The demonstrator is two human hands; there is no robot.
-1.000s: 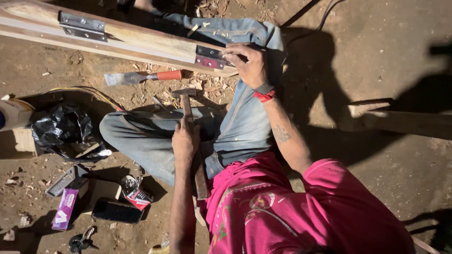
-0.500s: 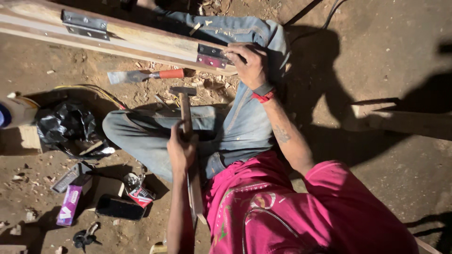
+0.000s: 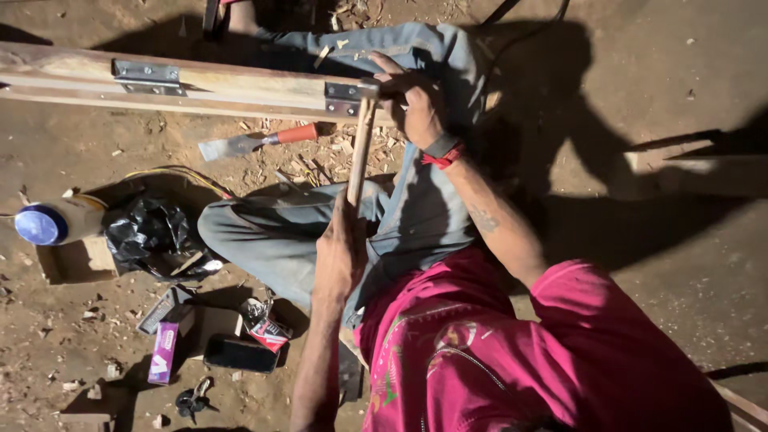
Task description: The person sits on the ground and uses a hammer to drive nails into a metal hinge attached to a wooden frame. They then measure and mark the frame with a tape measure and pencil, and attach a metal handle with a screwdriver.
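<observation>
I see the left hand point(image 3: 340, 256) closed around the lower end of a hammer point(image 3: 360, 148); the fingers wrap the wooden handle tightly. The hammer points away from the body, and its metal head is at the edge of a long wooden beam point(image 3: 240, 84), just beside a metal hinge point(image 3: 344, 98) that sits on the beam. The right hand point(image 3: 412, 104), with a red band at the wrist, lies on the beam next to this hinge. Its fingers are bent and close to the hammer head, but I cannot tell if they pinch something small or only rest there.

The beam lies across the dirt floor point(image 3: 656, 72), over the legs in grey trousers. A second hinge point(image 3: 148, 76) is fixed further left on the same beam. On the floor under the beam lies a chisel point(image 3: 256, 142) with a red handle, among wood chips. Further to the left are a black plastic bag point(image 3: 152, 232) and a container with a blue lid point(image 3: 40, 224). Near the left elbow lie a dark phone point(image 3: 240, 352) and a small purple box point(image 3: 164, 352).
</observation>
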